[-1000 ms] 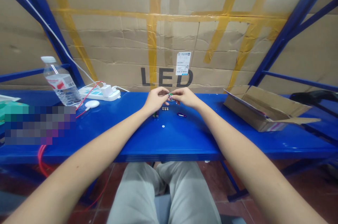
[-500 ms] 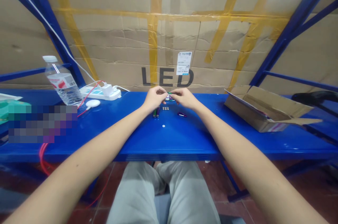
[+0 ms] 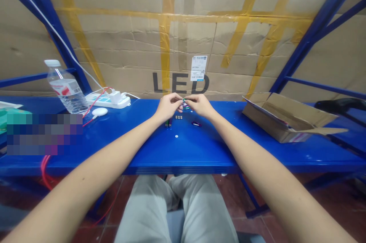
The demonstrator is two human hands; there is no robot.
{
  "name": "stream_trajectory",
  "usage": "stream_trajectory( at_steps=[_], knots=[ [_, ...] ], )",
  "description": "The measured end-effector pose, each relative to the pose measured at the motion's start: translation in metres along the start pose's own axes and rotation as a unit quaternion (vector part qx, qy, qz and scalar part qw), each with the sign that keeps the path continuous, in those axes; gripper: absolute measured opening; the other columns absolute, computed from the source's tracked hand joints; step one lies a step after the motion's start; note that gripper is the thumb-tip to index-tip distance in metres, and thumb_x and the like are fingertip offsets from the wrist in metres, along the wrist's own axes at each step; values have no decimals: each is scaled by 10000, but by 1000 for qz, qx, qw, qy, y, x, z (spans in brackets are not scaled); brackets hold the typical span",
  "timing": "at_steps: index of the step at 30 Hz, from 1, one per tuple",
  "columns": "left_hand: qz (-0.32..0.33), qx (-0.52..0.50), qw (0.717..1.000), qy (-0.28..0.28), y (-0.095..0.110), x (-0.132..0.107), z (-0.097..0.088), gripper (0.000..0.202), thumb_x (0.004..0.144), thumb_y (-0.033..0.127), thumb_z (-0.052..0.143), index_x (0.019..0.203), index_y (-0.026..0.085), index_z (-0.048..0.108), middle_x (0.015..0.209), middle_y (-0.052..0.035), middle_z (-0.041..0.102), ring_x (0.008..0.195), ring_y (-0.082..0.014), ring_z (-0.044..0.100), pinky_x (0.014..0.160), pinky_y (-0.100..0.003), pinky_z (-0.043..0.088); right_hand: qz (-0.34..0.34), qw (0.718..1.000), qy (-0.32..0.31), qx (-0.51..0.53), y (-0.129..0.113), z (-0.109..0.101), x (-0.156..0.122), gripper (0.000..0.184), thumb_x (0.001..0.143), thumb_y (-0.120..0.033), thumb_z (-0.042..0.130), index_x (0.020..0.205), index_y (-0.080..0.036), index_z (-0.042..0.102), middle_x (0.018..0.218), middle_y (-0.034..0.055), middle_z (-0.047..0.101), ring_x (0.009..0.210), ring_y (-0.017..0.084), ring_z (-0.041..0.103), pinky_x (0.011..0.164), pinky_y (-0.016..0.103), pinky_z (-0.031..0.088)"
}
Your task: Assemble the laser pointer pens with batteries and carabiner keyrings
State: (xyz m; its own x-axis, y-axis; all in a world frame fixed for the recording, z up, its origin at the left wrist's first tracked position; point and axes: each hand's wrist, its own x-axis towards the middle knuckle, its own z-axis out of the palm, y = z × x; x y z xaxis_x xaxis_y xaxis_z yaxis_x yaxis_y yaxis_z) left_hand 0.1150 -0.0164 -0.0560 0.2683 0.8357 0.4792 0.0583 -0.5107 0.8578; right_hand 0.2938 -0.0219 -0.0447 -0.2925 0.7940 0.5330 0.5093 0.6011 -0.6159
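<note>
My left hand (image 3: 168, 106) and my right hand (image 3: 199, 105) meet over the middle of the blue shelf (image 3: 183, 147), fingers pinched together on a small green part (image 3: 184, 102) held between them. Just below the hands lie a few small metal pieces (image 3: 178, 117), two dark slim parts (image 3: 168, 122), a small purple part (image 3: 196, 124) and a tiny white dot (image 3: 176, 135).
A water bottle (image 3: 66, 88), a white power strip with a plugged charger (image 3: 108, 100) and a white round device (image 3: 99, 112) on a red cable stand at the left. An open cardboard box (image 3: 288, 117) lies at the right. Taped cardboard marked LED (image 3: 180, 82) closes the back.
Both hands stay pinched on the small green part; they have only shifted slightly upward. Nothing on the shelf has moved.
</note>
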Motion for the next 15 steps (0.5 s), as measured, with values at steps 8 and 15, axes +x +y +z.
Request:
stream_trajectory(
  at_steps=[8,15],
  knots=[
    [15,51,998,16,3,-2,2,48,859,125,622,838,150,657,604,16,659,543,-131,660,585,-257,556,-42,987,38,-153,-12,8,-2,281,916,-149,495,827,-130,761,817,89,742,733,172,615,681,253,379],
    [32,68,997,13,7,-3,4,72,859,132,604,844,148,672,619,5,666,559,-132,665,596,-259,562,-42,981,47,-185,-21,12,-3,281,916,-90,483,864,-114,758,851,107,760,736,176,634,679,251,378]
  ],
)
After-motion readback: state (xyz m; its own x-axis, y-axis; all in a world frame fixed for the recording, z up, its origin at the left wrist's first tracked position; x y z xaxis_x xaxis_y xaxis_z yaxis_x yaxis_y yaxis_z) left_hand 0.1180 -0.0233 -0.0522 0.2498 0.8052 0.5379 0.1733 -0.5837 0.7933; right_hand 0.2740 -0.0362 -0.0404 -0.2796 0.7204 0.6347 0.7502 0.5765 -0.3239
